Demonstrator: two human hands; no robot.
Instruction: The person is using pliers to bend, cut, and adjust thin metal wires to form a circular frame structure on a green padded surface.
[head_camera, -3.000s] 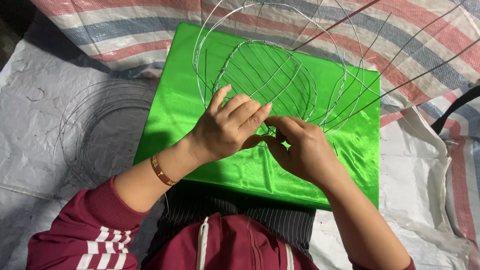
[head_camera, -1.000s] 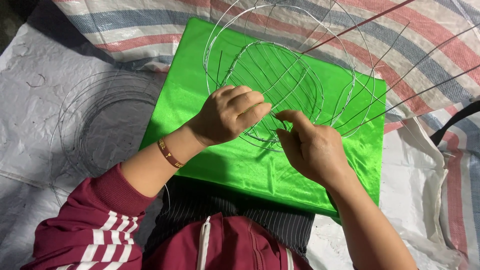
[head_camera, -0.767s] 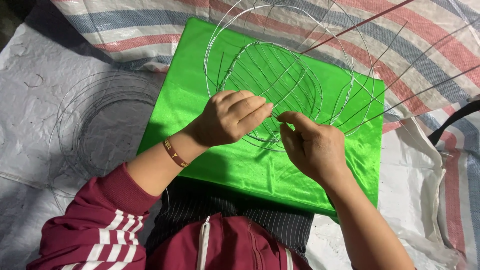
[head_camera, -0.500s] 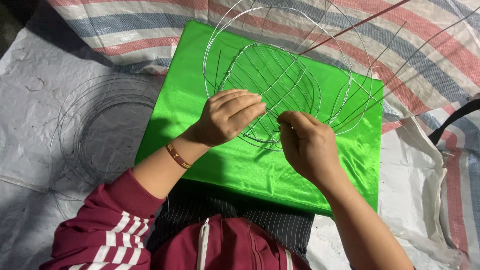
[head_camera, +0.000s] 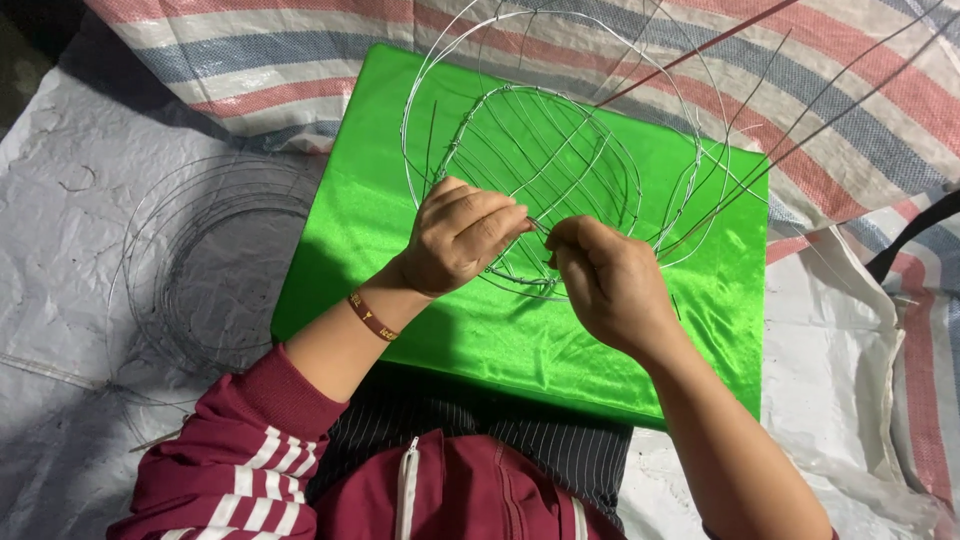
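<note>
Fingers (head_camera: 490, 215) of left hand (head_camera: 455, 240) & right hand (head_camera: 605, 280) pinch together on wire frame (head_camera: 545, 150), which fans out just beyond fingertips over green cloth (head_camera: 380, 200); wire coils (head_camera: 200, 260) lie well left.

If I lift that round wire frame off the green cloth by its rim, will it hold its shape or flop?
The round silver wire frame would probably flex rather than flop: its rings are joined by many thin spokes. It looks light for its size, being mostly open gaps. Loose wire ends sticking out to the right could snag the shiny green cloth. Both the left hand and right hand pinch its near edge.
</note>
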